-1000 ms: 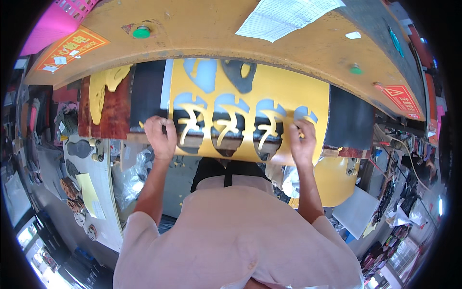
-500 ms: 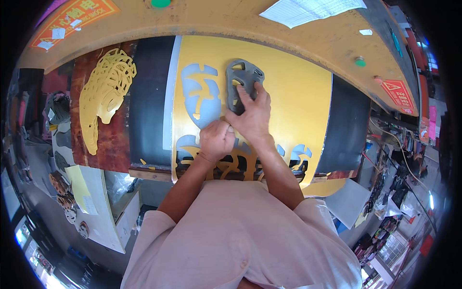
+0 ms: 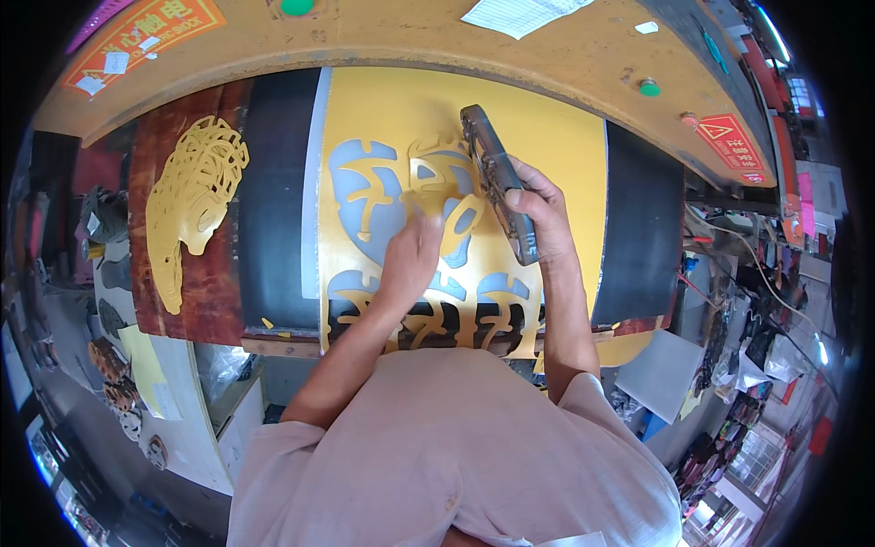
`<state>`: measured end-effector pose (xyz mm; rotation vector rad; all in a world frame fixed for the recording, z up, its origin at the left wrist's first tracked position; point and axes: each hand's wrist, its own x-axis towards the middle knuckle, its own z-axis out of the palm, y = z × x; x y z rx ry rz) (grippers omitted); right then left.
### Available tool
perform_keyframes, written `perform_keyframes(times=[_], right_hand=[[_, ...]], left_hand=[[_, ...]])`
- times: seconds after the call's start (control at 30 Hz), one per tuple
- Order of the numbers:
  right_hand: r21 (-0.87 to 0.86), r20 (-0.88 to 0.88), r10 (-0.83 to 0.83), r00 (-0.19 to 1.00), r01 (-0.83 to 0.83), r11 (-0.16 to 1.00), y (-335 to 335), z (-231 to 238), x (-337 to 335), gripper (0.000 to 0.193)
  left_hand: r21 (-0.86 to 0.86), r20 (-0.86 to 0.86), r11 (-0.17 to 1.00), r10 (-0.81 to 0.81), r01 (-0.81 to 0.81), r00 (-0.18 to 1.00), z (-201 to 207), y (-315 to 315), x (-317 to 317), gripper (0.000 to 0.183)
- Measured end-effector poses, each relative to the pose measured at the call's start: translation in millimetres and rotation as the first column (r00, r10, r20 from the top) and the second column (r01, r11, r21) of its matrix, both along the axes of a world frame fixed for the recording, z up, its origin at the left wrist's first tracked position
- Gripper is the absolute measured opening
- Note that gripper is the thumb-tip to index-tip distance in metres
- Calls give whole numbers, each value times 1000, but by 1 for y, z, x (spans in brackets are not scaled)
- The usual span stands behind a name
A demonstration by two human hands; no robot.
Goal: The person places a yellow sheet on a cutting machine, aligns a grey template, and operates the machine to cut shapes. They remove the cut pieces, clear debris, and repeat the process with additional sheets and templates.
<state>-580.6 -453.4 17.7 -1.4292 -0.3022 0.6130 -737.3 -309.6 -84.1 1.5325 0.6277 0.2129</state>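
My right hand (image 3: 549, 223) grips a dark grey cutting die (image 3: 495, 178), tilted up on its long edge above the yellow sheet (image 3: 556, 123). Close to the die's left side, my left hand (image 3: 412, 251) is closed on a yellow cut-out piece (image 3: 465, 216) with loops and openings. Motion smears its fingers and part of the piece. The sheet has shoe-upper-shaped holes, and a grey-white surface shows through the one (image 3: 375, 219) left of my hand. More cut-away shapes line the sheet's near edge.
Several yellow cut-outs lie stacked (image 3: 196, 205) on the reddish-brown board at left. Black strips (image 3: 284, 201) flank the sheet. A yellow-orange machine beam (image 3: 392, 41) with green buttons (image 3: 649, 87) and warning labels spans the far side. A paper sheet (image 3: 519, 14) lies on it.
My right hand has lifted the die off the sheet and tilted it upright toward the right. My left hand has moved from beside the right wrist up to the cut-out piece, now uncovered.
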Motion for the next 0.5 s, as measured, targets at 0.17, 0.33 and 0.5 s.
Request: perform_keyframes(times=[0.17, 0.33, 0.5], right_hand=[[110, -54, -4, 999, 10, 994, -13, 2, -12, 74], [150, -21, 15, 1000, -12, 989, -69, 12, -29, 77], [-376, 675, 12, 738, 329, 866, -80, -29, -10, 59]], left_hand=[[-447, 7, 891, 92, -79, 996, 4, 36, 57, 61], [-735, -45, 668, 128, -120, 991, 7, 65, 79, 71], [-485, -226, 855, 83, -186, 971, 10, 86, 117, 61]])
